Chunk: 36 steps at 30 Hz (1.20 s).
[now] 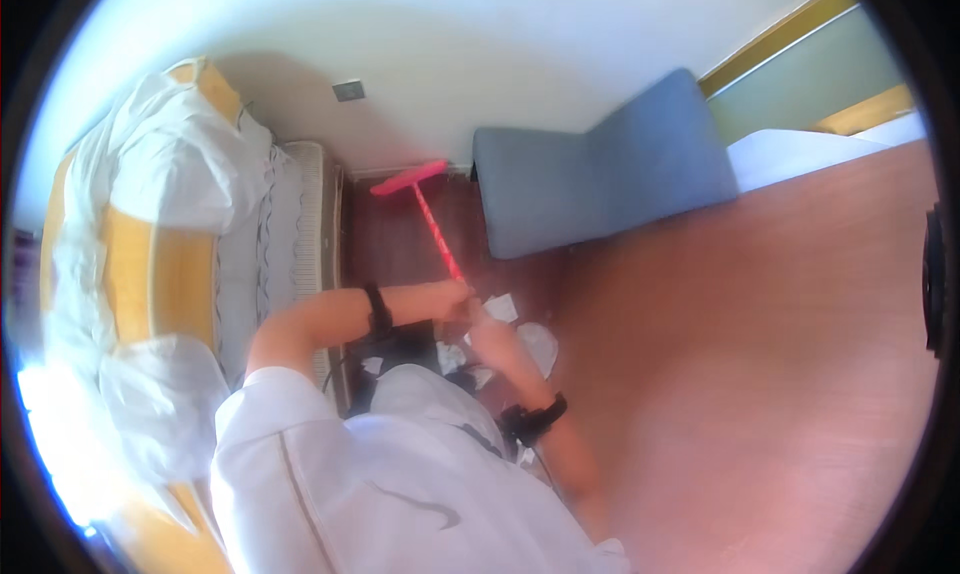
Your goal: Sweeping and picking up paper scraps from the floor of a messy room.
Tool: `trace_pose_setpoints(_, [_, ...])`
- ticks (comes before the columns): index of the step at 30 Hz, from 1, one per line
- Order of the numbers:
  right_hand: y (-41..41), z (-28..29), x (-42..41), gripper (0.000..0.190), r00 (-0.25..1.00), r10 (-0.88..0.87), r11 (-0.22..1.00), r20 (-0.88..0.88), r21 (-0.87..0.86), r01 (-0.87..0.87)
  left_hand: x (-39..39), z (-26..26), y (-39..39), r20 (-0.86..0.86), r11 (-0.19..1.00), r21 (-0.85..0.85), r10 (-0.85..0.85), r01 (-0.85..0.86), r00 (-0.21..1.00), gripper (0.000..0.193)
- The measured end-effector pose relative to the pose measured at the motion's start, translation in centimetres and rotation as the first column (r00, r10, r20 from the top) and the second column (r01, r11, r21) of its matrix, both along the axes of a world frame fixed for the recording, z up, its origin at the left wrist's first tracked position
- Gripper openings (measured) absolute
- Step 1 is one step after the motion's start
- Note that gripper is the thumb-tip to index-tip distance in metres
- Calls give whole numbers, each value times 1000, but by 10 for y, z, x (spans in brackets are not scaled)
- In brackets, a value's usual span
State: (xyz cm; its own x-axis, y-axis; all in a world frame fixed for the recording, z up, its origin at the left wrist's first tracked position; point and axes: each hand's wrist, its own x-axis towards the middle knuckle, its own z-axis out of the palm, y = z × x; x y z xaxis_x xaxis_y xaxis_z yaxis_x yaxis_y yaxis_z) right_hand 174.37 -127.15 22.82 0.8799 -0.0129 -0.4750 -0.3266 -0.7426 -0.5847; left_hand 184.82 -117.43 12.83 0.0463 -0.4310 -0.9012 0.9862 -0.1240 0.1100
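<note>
A broom with a pink-red head and a red patterned handle reaches away from me across the dark red-brown floor. Its head is down by the foot of the wall. My left hand is closed around the near part of the handle. Just behind it, my right hand also grips the handle; its fingers are blurred. Beneath my hands lie scraps of white paper and a pale rounded item that I cannot identify. The handle's near end is hidden by my hands and arms.
To the left stands a bed with a pale mattress, wooden panels and rumpled white covering. A blue-grey padded chair stands against the wall. A broad brown wooden tabletop fills the right. A wall socket sits above the floor.
</note>
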Motion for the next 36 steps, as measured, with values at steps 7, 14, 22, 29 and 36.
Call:
trace_pose_setpoints(7, [8,-40,41,56,990,-107,991,-88,72,114,41,-133,3,449,732,-312,-448,605,773,7])
trace_pose_setpoints(14, [9,-23,3,45,966,-237,971,-100,-43,233,3,-81,-30,-340,966,20,-235,257,911,10])
trace_pose_setpoints(22, [13,35,-71,63,895,-361,927,-261,6,376,-53,-49,-44,-548,808,-135,-543,573,636,14])
trace_pose_setpoints(29, [38,3,-204,41,895,-443,892,52,-73,446,-183,-160,-30,352,246,-407,-846,880,399,19])
trace_pose_setpoints(36, [69,42,-359,30,869,-483,868,-109,-190,459,-339,-173,-12,971,-273,115,-170,955,-165,21])
